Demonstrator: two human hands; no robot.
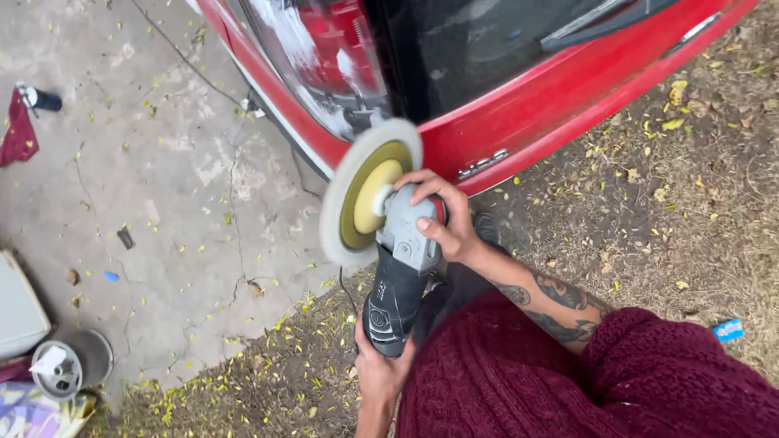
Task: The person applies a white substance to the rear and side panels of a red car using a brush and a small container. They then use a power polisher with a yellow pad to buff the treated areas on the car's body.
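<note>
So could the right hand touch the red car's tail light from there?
Probably yes. The right hand sits on the polisher's head, close below the tail light, with only the round pad between them.

The red car [519, 105] is cut off by the top edge. The polisher [395, 268] hides the left hand's [380, 375] palm; its pad [357, 191] is blurred. At the left edge, a white box [16, 308] is cut off.

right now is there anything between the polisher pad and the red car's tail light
Nothing visible does. The round foam pad sits right up against the tail light of the red car. The right hand grips the polisher head, and the left hand holds its rear handle.
</note>
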